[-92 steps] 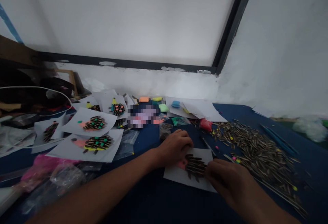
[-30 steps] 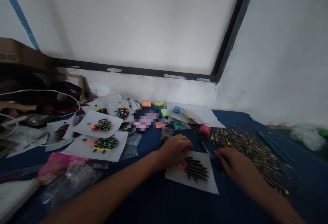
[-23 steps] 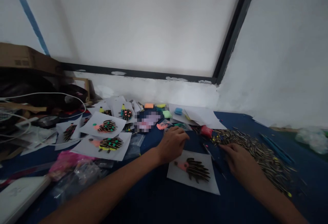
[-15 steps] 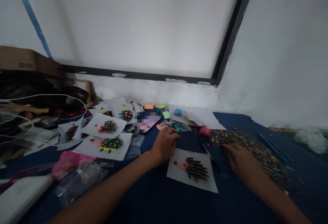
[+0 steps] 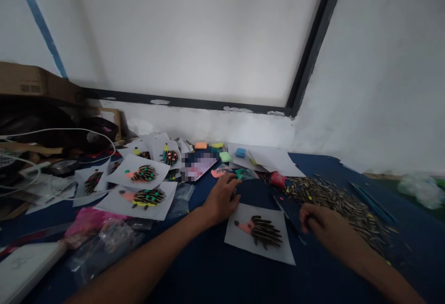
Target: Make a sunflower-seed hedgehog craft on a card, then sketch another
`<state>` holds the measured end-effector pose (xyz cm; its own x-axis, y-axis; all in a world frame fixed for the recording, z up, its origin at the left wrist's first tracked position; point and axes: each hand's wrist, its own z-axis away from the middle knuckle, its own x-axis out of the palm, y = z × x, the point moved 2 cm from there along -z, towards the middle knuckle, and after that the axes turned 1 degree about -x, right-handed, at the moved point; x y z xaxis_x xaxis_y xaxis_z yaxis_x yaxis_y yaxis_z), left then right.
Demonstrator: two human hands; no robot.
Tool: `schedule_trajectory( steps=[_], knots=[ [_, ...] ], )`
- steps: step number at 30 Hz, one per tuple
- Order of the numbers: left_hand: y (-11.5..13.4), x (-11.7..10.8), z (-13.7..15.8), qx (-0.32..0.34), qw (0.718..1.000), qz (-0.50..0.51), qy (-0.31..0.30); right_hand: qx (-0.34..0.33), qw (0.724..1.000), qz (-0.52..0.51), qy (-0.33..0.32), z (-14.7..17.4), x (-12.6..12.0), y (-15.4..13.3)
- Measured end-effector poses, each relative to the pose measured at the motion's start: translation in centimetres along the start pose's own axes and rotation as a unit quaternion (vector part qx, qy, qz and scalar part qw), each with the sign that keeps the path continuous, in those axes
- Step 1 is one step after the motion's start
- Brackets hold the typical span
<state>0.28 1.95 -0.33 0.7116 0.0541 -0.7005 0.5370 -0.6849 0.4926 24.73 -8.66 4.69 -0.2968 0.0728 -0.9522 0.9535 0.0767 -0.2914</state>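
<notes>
A white sheet [image 5: 243, 241] lies before me with a hedgehog figure [image 5: 266, 231] on it: a pink clay face, a dark nose and striped seeds as spines. My left hand [image 5: 222, 197] is at the sheet's upper left corner, fingers curled; what they hold, if anything, is hidden. My right hand [image 5: 318, 220] hovers right of the sheet, beside a pile of striped seeds [image 5: 340, 199]. Its fingers are drawn together, and whatever lies between them is too small or hidden to name. A slim dark tool [image 5: 290, 218] lies between sheet and right hand.
Finished-looking hedgehog sheets [image 5: 167, 209] lie at the left, near a phone [image 5: 200, 167] and clear plastic bags [image 5: 104, 248]. Coloured clay blocks [image 5: 225, 157] and a red clay lump [image 5: 277, 180] sit towards the wall. A blue tweezer-like tool [image 5: 373, 202] rests by the seeds.
My right hand has drawn back from the seed pile's near left edge towards me, its fingers now more curled. My left hand has stayed near the sheet's corner, its fingers shifting slightly.
</notes>
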Motion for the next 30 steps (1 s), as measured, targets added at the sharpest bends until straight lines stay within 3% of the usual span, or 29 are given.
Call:
schedule_trajectory(
  steps=[6,12,15,19,25,27,30],
  knots=[
    [0.2,-0.2,0.1,0.014,0.999,0.033,-0.025,0.002,0.998,0.002,-0.064,0.5,-0.1,-0.4],
    [1.8,-1.0,0.0,0.088,0.996,-0.004,0.020,-0.017,0.992,-0.012,-0.127,1.3,-0.5,-0.1],
    [3.1,-0.6,0.1,0.137,0.989,-0.029,-0.054,-0.029,0.991,0.016,-0.132,1.4,-0.2,0.2],
    [4.2,0.1,0.4,0.159,0.975,-0.052,-0.144,-0.006,0.991,0.084,-0.104,1.0,-0.2,0.8],
    [4.1,0.0,0.3,0.143,0.978,-0.029,-0.151,0.096,0.969,0.220,0.061,0.2,-1.6,1.8],
    [4.1,0.1,0.3,0.143,0.978,-0.021,-0.151,0.074,0.972,0.199,0.095,0.0,-1.3,1.7],
    [4.0,0.1,0.2,0.142,0.984,-0.017,-0.110,-0.018,0.990,0.117,0.078,-0.4,0.3,1.1]
  ],
)
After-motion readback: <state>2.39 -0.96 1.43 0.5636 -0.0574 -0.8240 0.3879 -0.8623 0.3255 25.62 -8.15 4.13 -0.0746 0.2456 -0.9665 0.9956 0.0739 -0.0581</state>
